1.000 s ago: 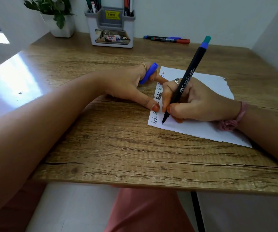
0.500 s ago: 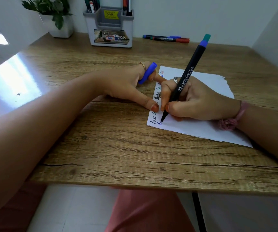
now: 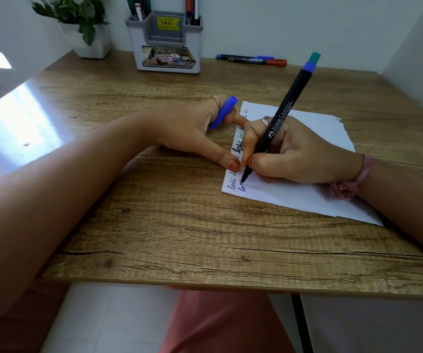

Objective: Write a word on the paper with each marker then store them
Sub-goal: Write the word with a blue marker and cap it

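Paper [image 3: 307,194] lies on the tabletop [image 3: 180,220] toward its right side, its near corner close to the front edge, with several words already down its left margin. The right hand [image 3: 294,154] pinches a black marker [image 3: 279,121], tip touching the sheet at a blue word just begun. The left hand [image 3: 192,128] pins the sheet's left edge with thumb and fingertip, its fingers curled round a blue cap [image 3: 222,112]. Writing is the step in hand; next likely comes finishing the word, then capping. Two more markers [image 3: 252,59] wait by the back wall, near the holder [image 3: 166,44]; the tabletop between offers free reach.
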Tool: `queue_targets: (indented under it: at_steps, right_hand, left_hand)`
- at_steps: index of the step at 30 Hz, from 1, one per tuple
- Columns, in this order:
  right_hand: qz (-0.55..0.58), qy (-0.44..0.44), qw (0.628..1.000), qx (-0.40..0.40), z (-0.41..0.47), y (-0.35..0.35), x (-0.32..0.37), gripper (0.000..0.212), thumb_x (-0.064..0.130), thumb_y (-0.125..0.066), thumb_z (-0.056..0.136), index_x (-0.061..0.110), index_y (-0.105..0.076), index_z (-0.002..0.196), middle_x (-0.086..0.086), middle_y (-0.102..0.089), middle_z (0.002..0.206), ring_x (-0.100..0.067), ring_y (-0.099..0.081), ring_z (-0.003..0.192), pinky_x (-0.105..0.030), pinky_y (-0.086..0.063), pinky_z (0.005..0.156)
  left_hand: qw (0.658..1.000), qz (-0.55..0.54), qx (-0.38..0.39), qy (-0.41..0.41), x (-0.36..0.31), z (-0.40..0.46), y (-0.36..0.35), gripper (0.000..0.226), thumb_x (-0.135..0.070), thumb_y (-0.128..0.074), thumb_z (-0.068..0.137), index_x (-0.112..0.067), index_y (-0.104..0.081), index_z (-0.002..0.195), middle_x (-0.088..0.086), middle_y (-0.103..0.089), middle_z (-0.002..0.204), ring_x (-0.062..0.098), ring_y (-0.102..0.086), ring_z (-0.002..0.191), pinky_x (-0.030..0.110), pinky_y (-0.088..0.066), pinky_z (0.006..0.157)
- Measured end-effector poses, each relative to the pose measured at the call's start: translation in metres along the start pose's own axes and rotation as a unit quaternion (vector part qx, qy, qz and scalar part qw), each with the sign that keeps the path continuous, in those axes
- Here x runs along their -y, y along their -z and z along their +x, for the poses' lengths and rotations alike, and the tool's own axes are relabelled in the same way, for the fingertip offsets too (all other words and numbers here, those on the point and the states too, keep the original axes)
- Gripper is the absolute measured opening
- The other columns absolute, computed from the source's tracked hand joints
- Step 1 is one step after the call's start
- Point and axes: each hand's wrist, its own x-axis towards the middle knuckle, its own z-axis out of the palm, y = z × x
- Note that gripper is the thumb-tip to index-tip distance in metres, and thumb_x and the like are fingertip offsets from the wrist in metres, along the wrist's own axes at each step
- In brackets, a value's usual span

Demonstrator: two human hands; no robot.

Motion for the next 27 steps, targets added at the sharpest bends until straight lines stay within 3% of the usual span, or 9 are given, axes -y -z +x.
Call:
queue_targets:
  at_steps: [4,8,10,12,16,19,22,24,27]
  right_hand:
    - [-0.003,0.006,1.0,0.017,-0.0006,0.0003,0.002,0.001,-0.002,-0.054,0.074,-0.002,-0.055,0.074,0.015,-0.058,0.051,-0.002,-0.048,0.044,-0.016,-0.042,0.046]
    - [-0.025,0.012,1.0,0.007,0.0,-0.0004,0.0012,0.009,0.007,-0.057,0.075,-0.001,-0.056,0.075,0.018,-0.058,0.053,-0.007,-0.049,0.048,-0.052,-0.05,0.07]
    - [-0.023,0.013,1.0,0.011,0.0004,-0.0007,0.0018,0.008,0.007,-0.058,0.073,0.0,-0.056,0.074,0.018,-0.058,0.053,-0.005,-0.048,0.047,-0.033,-0.052,0.058]
    - [-0.014,0.015,1.0,0.01,0.0001,-0.0012,0.0035,0.01,0.011,-0.056,0.071,0.001,-0.055,0.073,0.017,-0.057,0.052,-0.002,-0.047,0.046,-0.017,-0.042,0.049]
    - [-0.034,0.006,0.999,-0.001,0.0005,-0.0006,0.0013,0.017,0.011,-0.059,0.072,-0.005,-0.054,0.074,0.017,-0.058,0.053,-0.008,-0.049,0.049,-0.036,-0.049,0.059]
    - [-0.034,0.009,0.999,0.003,0.0,-0.0009,0.0019,0.018,0.01,-0.059,0.073,-0.007,-0.053,0.073,0.017,-0.057,0.054,-0.008,-0.048,0.05,-0.044,-0.047,0.059]
    - [-0.034,0.003,0.999,0.002,-0.0008,-0.0008,0.0022,0.016,0.01,-0.058,0.073,-0.005,-0.052,0.074,0.019,-0.059,0.054,-0.008,-0.049,0.049,-0.057,-0.045,0.067]
    - [-0.033,0.001,0.999,-0.004,-0.0007,-0.001,0.0013,0.013,0.007,-0.058,0.075,-0.005,-0.052,0.076,0.02,-0.059,0.052,-0.008,-0.05,0.049,-0.058,-0.047,0.075]
    - [-0.033,0.004,0.999,-0.003,0.0002,-0.0015,0.0008,0.023,0.015,-0.057,0.073,-0.007,-0.053,0.076,0.017,-0.058,0.051,-0.005,-0.05,0.047,-0.047,-0.052,0.07]
  left_hand:
    - [1.0,0.004,-0.005,0.0,0.0013,0.0008,0.0004,0.078,-0.053,-0.072,0.049,-0.035,-0.034,0.114,-0.032,-0.037,0.1,-0.009,-0.042,0.094,0.007,-0.031,0.073]
    - [1.0,0.0,0.001,-0.003,0.0019,0.0017,0.0003,0.07,-0.053,-0.072,0.049,-0.039,-0.037,0.107,-0.035,-0.036,0.098,-0.013,-0.043,0.092,0.004,-0.032,0.072]
    - [1.0,0.001,-0.004,-0.004,0.0027,0.0019,0.0,0.076,-0.054,-0.072,0.048,-0.036,-0.036,0.112,-0.033,-0.037,0.1,-0.009,-0.043,0.094,0.006,-0.032,0.074]
    - [1.0,0.001,-0.006,-0.007,0.0033,0.0029,-0.0003,0.083,-0.055,-0.072,0.047,-0.034,-0.036,0.118,-0.031,-0.039,0.104,-0.009,-0.043,0.097,0.006,-0.031,0.076]
    - [1.0,0.011,-0.007,0.001,0.0059,0.0046,0.0001,0.09,-0.059,-0.071,0.045,-0.031,-0.036,0.122,-0.024,-0.044,0.11,-0.001,-0.046,0.101,0.009,-0.033,0.078]
    - [1.0,0.018,-0.01,0.005,0.0085,0.0066,0.0001,0.1,-0.062,-0.071,0.043,-0.028,-0.035,0.13,-0.015,-0.044,0.123,0.005,-0.045,0.11,0.015,-0.036,0.085]
    - [1.0,0.016,-0.008,0.008,0.0081,0.0069,0.0,0.097,-0.061,-0.072,0.044,-0.029,-0.036,0.127,-0.018,-0.045,0.118,0.004,-0.046,0.107,0.016,-0.036,0.084]
    - [1.0,0.014,-0.007,0.002,0.0074,0.0071,0.0002,0.091,-0.061,-0.073,0.044,-0.031,-0.037,0.123,-0.023,-0.044,0.11,0.001,-0.046,0.102,0.015,-0.036,0.08]
    - [1.0,0.017,-0.011,-0.002,0.0082,0.0072,0.0005,0.091,-0.062,-0.072,0.042,-0.029,-0.038,0.12,-0.022,-0.044,0.107,0.001,-0.046,0.101,0.016,-0.037,0.079]
